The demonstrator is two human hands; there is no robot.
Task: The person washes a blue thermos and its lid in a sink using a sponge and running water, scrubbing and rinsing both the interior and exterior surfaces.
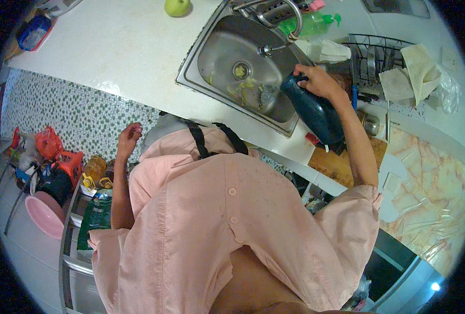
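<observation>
My right hand (314, 80) grips the end of a dark blue-black, smooth, elongated object (316, 112) at the right rim of the steel sink (232, 43); I cannot tell exactly what the object is. In the basin, yellowish food scraps (244, 90) lie around the drain beside a grey scouring pad (269, 94). The curved metal faucet (298, 21) reaches over the basin from behind. My left hand (131, 135) hangs beside my body over the tiled area, its fingers loosely curled and nothing visible in them.
A green pear or apple (176, 7) sits on the white counter (118, 51). Right of the sink are a black wire dish rack (377, 43) with cloths, a wooden cutting board (334, 165) and a green pump bottle (314, 23). A pink basin (46, 214) and oil bottles (95, 168) stand at left.
</observation>
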